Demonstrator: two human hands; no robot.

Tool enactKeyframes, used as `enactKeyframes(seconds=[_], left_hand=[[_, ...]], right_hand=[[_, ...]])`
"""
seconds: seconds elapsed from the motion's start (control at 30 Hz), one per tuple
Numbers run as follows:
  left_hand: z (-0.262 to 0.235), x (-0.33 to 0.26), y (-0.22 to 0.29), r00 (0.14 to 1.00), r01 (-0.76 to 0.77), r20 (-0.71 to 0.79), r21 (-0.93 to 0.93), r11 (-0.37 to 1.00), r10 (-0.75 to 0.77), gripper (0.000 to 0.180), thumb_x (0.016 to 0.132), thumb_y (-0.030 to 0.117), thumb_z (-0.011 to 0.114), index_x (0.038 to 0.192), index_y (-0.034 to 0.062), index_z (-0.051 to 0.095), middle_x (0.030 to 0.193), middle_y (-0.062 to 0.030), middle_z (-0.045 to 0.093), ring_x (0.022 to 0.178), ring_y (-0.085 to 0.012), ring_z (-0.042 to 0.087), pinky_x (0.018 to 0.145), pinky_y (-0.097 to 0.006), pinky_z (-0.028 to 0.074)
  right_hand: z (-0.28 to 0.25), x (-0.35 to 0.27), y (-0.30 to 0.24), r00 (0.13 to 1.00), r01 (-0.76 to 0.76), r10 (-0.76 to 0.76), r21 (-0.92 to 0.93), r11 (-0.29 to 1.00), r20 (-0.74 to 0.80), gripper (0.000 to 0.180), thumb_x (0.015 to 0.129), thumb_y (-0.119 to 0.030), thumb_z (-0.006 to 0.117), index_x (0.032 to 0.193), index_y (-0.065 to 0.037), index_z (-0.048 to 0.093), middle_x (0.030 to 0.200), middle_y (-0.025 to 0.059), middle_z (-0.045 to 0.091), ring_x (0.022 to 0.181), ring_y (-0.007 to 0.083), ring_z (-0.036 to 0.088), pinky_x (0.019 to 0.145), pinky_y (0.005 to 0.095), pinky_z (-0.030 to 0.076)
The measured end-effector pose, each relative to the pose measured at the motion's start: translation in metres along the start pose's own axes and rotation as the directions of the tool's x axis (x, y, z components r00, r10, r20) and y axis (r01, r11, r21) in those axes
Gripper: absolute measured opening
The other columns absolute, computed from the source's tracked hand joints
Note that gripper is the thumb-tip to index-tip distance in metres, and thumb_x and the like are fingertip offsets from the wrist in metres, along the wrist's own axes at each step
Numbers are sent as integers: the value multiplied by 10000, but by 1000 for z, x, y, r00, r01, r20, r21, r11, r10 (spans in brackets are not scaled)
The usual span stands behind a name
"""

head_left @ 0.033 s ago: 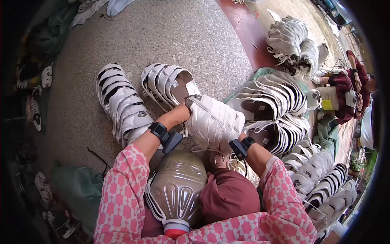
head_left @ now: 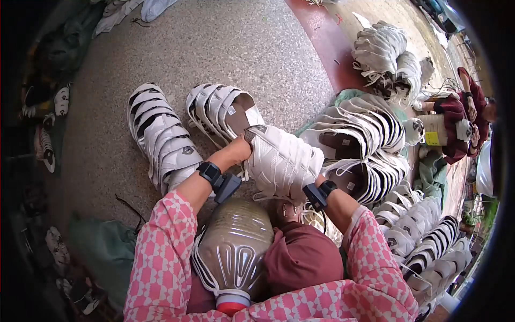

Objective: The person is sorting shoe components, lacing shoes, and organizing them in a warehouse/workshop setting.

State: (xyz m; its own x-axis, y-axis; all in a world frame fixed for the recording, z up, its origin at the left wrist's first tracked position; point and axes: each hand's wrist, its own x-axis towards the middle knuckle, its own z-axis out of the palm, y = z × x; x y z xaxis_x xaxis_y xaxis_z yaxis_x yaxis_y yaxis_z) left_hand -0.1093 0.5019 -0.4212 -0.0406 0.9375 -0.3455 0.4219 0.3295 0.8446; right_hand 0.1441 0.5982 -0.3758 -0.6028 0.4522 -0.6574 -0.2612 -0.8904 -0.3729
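Note:
Between my hands is a stack of nested white shoe uppers (head_left: pixel 284 163) with laces, held above my lap. My left hand (head_left: pixel 241 148) is closed at the stack's left end, its fingers tucked out of sight behind the uppers. On the right side, my right hand (head_left: pixel 321 180) holds the stack from below; its fingers are mostly hidden. Just beyond my left hand lies another group of white uppers (head_left: pixel 222 110) with brown insoles showing. A long row of nested white uppers (head_left: pixel 161 126) lies to the left of it on the floor.
A large clear bottle (head_left: pixel 233 241) with a red cap rests against my lap. More stacked uppers (head_left: pixel 370 129) fill the right side, with another bundle (head_left: pixel 383 53) farther back. Green sacking (head_left: pixel 102 244) lies at the left. A person in maroon (head_left: pixel 456 123) sits at far right.

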Motion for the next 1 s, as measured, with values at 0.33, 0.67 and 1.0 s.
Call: enactKeyframes(seconds=[0.33, 0.67, 1.0], left_hand=[[-2, -1, 23, 999, 10, -31, -176, 984, -15, 439, 797, 96, 703, 1211, 11, 587, 1205, -109, 625, 1075, -186, 551, 938, -341, 454], [-10, 4, 42, 994, 60, 101, -138, 989, -47, 351, 846, 101, 629, 1176, -12, 595, 1150, -104, 648, 1025, -176, 564, 889, -334, 463], [-32, 0, 92, 877, 144, -364, -425, 894, -315, 170, 937, 189, 510, 943, 24, 547, 787, -18, 550, 721, -102, 501, 668, -300, 449]], right_hand=[[10, 6, -8, 998, -64, 64, 18, 998, -16, 311, 937, -130, 568, 1222, -5, 571, 1174, 120, 638, 1037, 266, 626, 895, 426, 516], [14, 5, -8, 990, -136, 137, 35, 990, -31, 318, 939, -144, 570, 1227, -8, 569, 1179, 116, 636, 1046, 267, 622, 907, 433, 509], [10, 0, -22, 975, -218, 219, 37, 975, -36, 326, 941, -158, 571, 1232, -12, 567, 1185, 112, 635, 1054, 268, 618, 918, 441, 502]])
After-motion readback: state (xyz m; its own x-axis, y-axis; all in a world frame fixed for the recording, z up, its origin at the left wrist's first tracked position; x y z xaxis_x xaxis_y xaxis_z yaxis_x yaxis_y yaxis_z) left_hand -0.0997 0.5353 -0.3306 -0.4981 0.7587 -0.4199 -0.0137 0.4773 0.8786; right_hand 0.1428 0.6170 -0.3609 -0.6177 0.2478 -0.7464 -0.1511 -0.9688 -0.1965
